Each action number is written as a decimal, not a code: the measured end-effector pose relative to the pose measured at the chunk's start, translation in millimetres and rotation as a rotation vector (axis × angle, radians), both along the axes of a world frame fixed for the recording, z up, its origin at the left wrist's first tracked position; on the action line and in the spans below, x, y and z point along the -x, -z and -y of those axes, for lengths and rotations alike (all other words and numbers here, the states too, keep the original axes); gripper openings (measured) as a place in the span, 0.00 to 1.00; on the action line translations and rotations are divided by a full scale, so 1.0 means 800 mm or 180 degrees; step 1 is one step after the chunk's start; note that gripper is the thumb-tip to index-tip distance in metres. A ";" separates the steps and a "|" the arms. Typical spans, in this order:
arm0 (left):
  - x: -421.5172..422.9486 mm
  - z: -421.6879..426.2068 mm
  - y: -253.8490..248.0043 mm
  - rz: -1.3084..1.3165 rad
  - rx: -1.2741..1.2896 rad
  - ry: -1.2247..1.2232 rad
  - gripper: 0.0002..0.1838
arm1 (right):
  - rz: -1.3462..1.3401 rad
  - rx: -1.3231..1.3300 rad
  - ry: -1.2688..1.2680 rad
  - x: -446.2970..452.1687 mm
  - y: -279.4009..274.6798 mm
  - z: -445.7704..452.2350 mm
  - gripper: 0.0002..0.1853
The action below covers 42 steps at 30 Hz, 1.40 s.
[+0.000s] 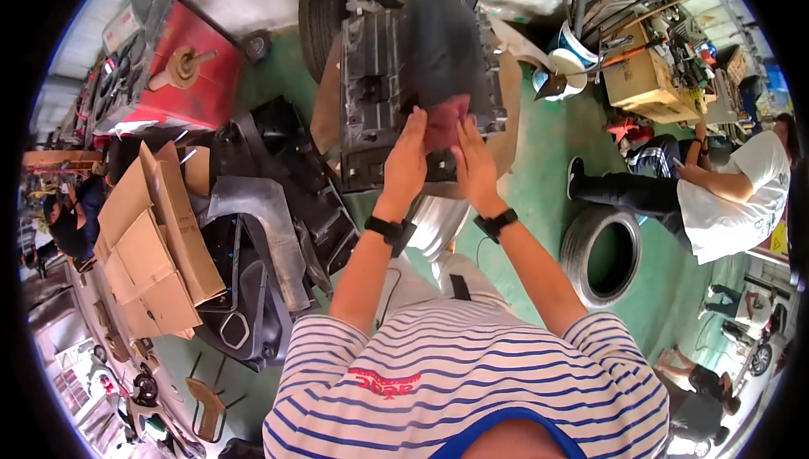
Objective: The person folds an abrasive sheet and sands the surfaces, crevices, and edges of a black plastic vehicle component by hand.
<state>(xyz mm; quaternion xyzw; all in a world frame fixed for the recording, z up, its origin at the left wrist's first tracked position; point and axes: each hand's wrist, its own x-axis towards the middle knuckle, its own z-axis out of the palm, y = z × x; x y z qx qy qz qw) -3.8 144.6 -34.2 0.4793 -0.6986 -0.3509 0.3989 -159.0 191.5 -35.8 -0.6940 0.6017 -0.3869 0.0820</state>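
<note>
A dark red sheet (447, 122), perhaps a cloth or a scuff pad, lies between my two hands at the near end of a black curved plastic part (447, 46). My left hand (408, 160) grips its left edge, fingers pointing away from me. On the right edge, my right hand (474, 160) has hold of it too, its fingers close together. The black part rests on a ribbed dark plastic panel (368, 80). Whatever lies under the sheet is hidden, and my fingertips are slightly blurred.
Left of me are a cardboard box (152, 248), black car trim (244, 307) and a red cabinet (198, 72). A tire (601, 257) stands at right, near a seated person (725, 194). A white-and-blue bucket (566, 72) sits farther back.
</note>
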 end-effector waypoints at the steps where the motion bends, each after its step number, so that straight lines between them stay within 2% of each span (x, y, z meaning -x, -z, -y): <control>1: -0.018 -0.007 0.027 0.0839 0.0571 0.0122 0.25 | -0.0007 -0.0100 0.0031 -0.008 0.021 -0.012 0.23; 2: -0.039 -0.020 0.056 0.1666 0.1123 0.0284 0.24 | -0.0319 -0.0591 -0.0160 -0.021 0.043 -0.030 0.22; 3: -0.059 -0.032 0.083 0.1852 0.1026 0.0461 0.23 | -0.0635 -0.1091 -0.0384 -0.035 0.063 -0.047 0.21; 4: -0.066 -0.038 0.091 0.1805 0.0930 0.0460 0.23 | -0.0675 -0.1186 -0.0409 -0.048 0.078 -0.057 0.21; 6: -0.070 -0.028 0.100 0.1399 0.0510 0.0719 0.21 | -0.0917 -0.1174 0.0250 -0.079 0.099 -0.052 0.18; 7: -0.069 -0.023 0.100 0.1148 0.0658 0.0538 0.17 | -0.1025 -0.1044 0.0402 -0.085 0.101 -0.046 0.14; 9: -0.078 -0.006 0.093 0.1129 0.0504 0.0761 0.14 | -0.0963 -0.1282 0.0310 -0.087 0.102 -0.032 0.14; 11: -0.083 0.008 0.084 0.1056 0.0426 0.0926 0.07 | -0.0779 -0.1416 0.0077 -0.079 0.085 -0.027 0.14; 12: -0.088 0.017 0.072 0.0997 0.0472 0.0928 0.07 | -0.0838 -0.1383 0.0108 -0.084 0.058 -0.020 0.14; 14: -0.103 0.040 0.046 0.0997 -0.0088 0.1115 0.07 | 0.0198 -0.1999 0.0614 -0.095 0.001 -0.007 0.14; 15: -0.112 0.051 0.044 0.0662 -0.0132 0.1104 0.07 | -0.0033 -0.1598 0.0642 -0.094 -0.005 0.003 0.12; 16: -0.122 0.060 0.014 0.0349 -0.0131 0.0886 0.08 | -0.0103 -0.1557 0.0629 -0.104 -0.029 0.026 0.12; 18: -0.127 0.087 -0.006 -0.0056 0.0428 0.0431 0.08 | -0.0516 -0.0120 0.0191 -0.127 -0.072 0.078 0.13; 20: -0.111 0.117 0.000 0.0075 0.0600 0.0161 0.08 | -0.1622 0.0085 0.0058 -0.137 -0.086 0.132 0.14; 21: -0.102 0.137 0.006 0.0207 0.0775 -0.0124 0.08 | -0.1645 0.0128 0.0057 -0.134 -0.077 0.161 0.14; 22: -0.092 0.152 0.023 0.0176 0.0803 -0.0146 0.08 | -0.2246 -0.0002 -0.0018 -0.127 -0.060 0.186 0.16; 23: -0.080 0.157 0.048 0.0712 0.0815 -0.0060 0.08 | -0.2853 -0.0167 -0.0096 -0.123 -0.044 0.194 0.17; 24: -0.070 0.154 0.067 0.1248 0.0807 0.0031 0.07 | -0.2892 -0.0179 -0.0115 -0.127 -0.031 0.192 0.17; 25: -0.065 0.153 0.069 0.1390 0.0967 -0.0132 0.08 | -0.3193 -0.0446 -0.0060 -0.134 -0.018 0.194 0.16; 26: -0.067 0.154 0.072 0.1371 0.0973 -0.0137 0.08 | -0.3475 -0.0712 0.0015 -0.137 -0.007 0.197 0.15; 27: -0.073 0.149 0.068 0.1255 0.0904 -0.0093 0.07 | -0.3639 -0.0538 0.0016 -0.136 0.004 0.191 0.15; 28: -0.084 0.137 0.061 0.1152 0.0815 -0.0016 0.07 | -0.3626 -0.0592 0.0046 -0.138 0.004 0.179 0.15; 32: -0.123 0.100 0.052 0.1152 0.0833 0.0309 0.10 | -0.2507 -0.0764 -0.0100 -0.152 -0.001 0.109 0.15; 34: -0.136 0.069 0.059 0.0888 0.0586 0.0363 0.08 | -0.2051 -0.0776 0.0013 -0.159 0.003 0.070 0.14; 35: -0.146 0.049 0.070 0.0986 0.0384 0.0599 0.08 | -0.1861 -0.1767 0.0038 -0.163 -0.005 0.048 0.13; 36: -0.156 0.031 0.079 0.1085 0.0167 0.0839 0.08 | -0.1836 -0.1799 0.0069 -0.162 0.004 0.024 0.13; 38: -0.174 0.005 0.086 0.0829 0.0281 0.0829 0.09 | -0.0526 -0.2042 -0.0115 -0.155 0.039 -0.027 0.18; 39: -0.181 0.001 0.088 0.0560 0.0429 0.0760 0.09 | -0.0615 -0.1821 0.0059 -0.158 0.038 -0.042 0.23; 42: -0.191 0.001 0.089 0.0483 0.0528 0.0892 0.09 | -0.0682 -0.2059 0.0037 -0.165 0.007 -0.056 0.24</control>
